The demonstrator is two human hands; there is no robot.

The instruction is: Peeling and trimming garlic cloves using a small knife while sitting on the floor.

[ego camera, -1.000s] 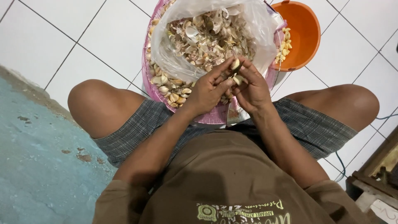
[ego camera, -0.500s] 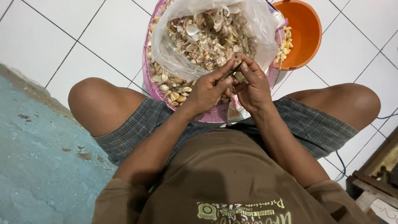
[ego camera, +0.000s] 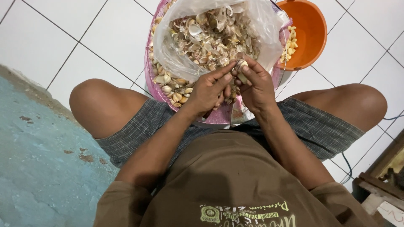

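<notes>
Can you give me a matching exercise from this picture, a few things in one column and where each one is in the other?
Things:
1. garlic clove
2. orange bowl
3. clear plastic bag
4. pink basket

Places:
A. holds papery peels, inside the basket
B. pinched between left hand and right hand
C. on the tiled floor, holding the bag
D. upper right, with peeled cloves inside

Pairs: 1-B, 2-D, 3-A, 4-C

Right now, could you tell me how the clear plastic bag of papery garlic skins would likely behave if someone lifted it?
The clear plastic bag would probably be floppy, since its thin film is crumpled. It likely feels light for its bulk, as the garlic skins look dry and papery. Its open mouth might spill them.
</notes>
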